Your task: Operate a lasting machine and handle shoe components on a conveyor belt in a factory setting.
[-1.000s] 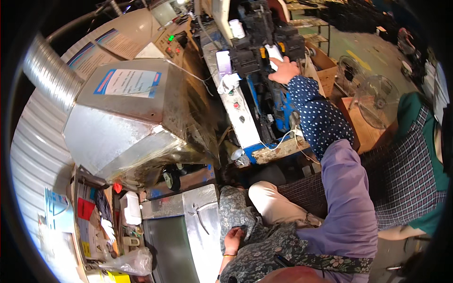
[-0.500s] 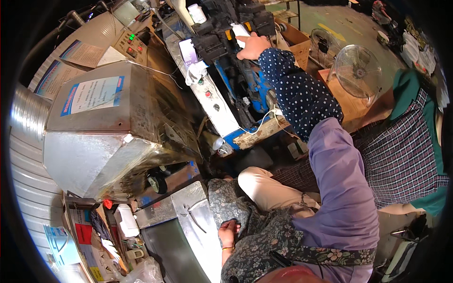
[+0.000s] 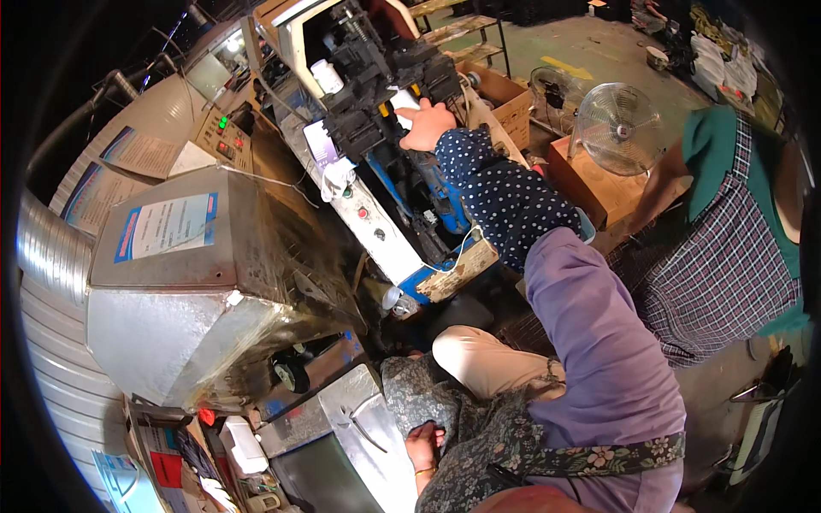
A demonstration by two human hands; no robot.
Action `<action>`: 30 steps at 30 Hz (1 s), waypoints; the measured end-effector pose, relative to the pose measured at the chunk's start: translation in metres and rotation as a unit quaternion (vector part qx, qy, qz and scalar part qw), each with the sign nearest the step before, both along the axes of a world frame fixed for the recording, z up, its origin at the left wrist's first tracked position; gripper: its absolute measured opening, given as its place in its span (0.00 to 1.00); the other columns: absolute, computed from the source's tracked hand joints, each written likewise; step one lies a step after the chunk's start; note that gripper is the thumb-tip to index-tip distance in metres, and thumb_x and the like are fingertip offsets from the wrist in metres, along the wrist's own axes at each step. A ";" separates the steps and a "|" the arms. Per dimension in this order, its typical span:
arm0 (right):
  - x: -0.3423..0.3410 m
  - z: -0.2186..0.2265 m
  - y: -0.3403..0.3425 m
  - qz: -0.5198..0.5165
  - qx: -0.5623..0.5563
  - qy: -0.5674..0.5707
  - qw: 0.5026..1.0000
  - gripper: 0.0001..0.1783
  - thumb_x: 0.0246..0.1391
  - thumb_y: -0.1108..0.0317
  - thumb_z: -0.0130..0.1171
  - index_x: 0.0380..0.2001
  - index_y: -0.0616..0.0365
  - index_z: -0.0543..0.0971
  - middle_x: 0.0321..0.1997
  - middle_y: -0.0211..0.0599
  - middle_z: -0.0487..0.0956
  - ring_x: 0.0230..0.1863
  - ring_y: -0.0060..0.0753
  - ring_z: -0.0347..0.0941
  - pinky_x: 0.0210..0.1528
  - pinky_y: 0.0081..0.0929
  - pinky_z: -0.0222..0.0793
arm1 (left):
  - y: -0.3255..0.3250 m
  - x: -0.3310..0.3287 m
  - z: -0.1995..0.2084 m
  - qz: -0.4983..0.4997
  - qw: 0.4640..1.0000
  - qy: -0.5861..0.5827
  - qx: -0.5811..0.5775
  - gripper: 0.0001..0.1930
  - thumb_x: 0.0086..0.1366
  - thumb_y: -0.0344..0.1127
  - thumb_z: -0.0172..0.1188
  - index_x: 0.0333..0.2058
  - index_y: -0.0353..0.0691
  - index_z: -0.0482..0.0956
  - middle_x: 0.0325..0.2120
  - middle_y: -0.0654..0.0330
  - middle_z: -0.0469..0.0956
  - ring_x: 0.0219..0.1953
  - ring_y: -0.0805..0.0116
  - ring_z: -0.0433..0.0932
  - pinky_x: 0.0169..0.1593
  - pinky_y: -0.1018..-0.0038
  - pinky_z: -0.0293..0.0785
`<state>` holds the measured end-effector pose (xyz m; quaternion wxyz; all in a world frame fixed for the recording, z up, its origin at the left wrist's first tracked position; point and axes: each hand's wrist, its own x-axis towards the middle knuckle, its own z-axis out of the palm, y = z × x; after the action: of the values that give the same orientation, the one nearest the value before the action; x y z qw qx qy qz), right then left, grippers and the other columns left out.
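Observation:
My right hand (image 3: 425, 126) reaches far out over a black-and-blue machine (image 3: 363, 128), its arm in a dotted dark sleeve cover. The fingers are stretched out, touching or just over a white piece (image 3: 404, 100) among the machine's black clamps. Whether they grip that piece I cannot tell for sure, but they look spread. Down by my lap, my left hand (image 3: 422, 446) is closed with curled fingers against my flowered apron (image 3: 479, 453). Nothing shows in it. A white bottle (image 3: 326, 76) stands on the machine beside the clamps.
At left stands a big metal hood (image 3: 162, 265) with a printed sheet. A metal chute (image 3: 359, 419) lies beside my left hand. Beyond the machine are cardboard boxes (image 3: 599, 184) and a round fan (image 3: 619, 128). A co-worker in a checked apron (image 3: 710, 265) is close on the right.
The view has shifted, so the machine and my right hand sit lower and further left. My right hand stays at the white piece with its fingers more stretched. My left hand remains by my lap.

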<state>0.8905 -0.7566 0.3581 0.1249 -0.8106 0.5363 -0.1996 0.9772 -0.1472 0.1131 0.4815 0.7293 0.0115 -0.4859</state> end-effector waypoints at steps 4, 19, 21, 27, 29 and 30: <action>-0.001 0.015 -0.008 0.000 -0.005 0.034 0.999 0.43 0.38 0.47 0.63 0.63 0.28 0.68 0.62 0.44 0.68 0.60 0.51 0.65 0.61 0.37 0.63 | 0.002 0.000 -0.002 0.001 1.000 -0.005 -0.007 0.09 0.65 0.32 0.58 0.34 0.31 0.80 0.23 0.53 0.82 0.18 0.69 0.76 0.24 0.77 0.72; -0.003 0.021 -0.009 -0.058 -0.045 0.001 0.997 0.47 0.32 0.50 0.66 0.63 0.37 0.68 0.65 0.56 0.62 0.58 0.52 0.69 0.56 0.38 0.69 | 0.005 0.008 -0.013 0.005 1.000 0.014 -0.026 0.08 0.64 0.30 0.57 0.36 0.29 0.79 0.22 0.50 0.81 0.16 0.67 0.75 0.20 0.76 0.71; -0.002 0.021 -0.008 -0.063 -0.042 -0.003 0.997 0.48 0.31 0.48 0.67 0.63 0.43 0.68 0.65 0.60 0.61 0.56 0.53 0.71 0.56 0.37 0.69 | 0.006 0.008 -0.012 -0.008 0.999 0.019 -0.036 0.09 0.64 0.30 0.57 0.36 0.29 0.79 0.22 0.51 0.81 0.16 0.68 0.75 0.21 0.76 0.71; -0.001 0.026 -0.011 -0.041 -0.013 0.017 0.999 0.42 0.33 0.47 0.67 0.56 0.50 0.74 0.56 0.50 0.73 0.57 0.49 0.70 0.57 0.37 0.68 | 0.001 0.002 -0.004 0.005 1.000 0.007 -0.026 0.08 0.64 0.30 0.58 0.36 0.29 0.79 0.22 0.52 0.81 0.17 0.69 0.75 0.22 0.76 0.71; -0.002 0.028 -0.011 -0.032 -0.016 0.024 0.999 0.41 0.34 0.47 0.66 0.56 0.50 0.74 0.57 0.50 0.73 0.57 0.49 0.70 0.57 0.37 0.68 | 0.000 0.001 -0.002 0.009 1.000 0.005 -0.025 0.08 0.64 0.30 0.57 0.36 0.29 0.79 0.23 0.52 0.81 0.17 0.69 0.75 0.22 0.77 0.72; -0.002 0.028 -0.011 -0.028 -0.020 0.028 0.999 0.41 0.34 0.46 0.66 0.55 0.50 0.75 0.56 0.50 0.73 0.57 0.49 0.70 0.57 0.38 0.68 | 0.001 0.001 -0.002 0.007 1.000 0.007 -0.028 0.08 0.64 0.30 0.58 0.35 0.30 0.79 0.23 0.52 0.81 0.17 0.70 0.75 0.22 0.77 0.71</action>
<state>0.8883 -0.7672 0.3862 0.0884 -0.8027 0.5580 -0.1912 0.9778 -0.1465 0.1113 0.5051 0.7123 0.0064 -0.4874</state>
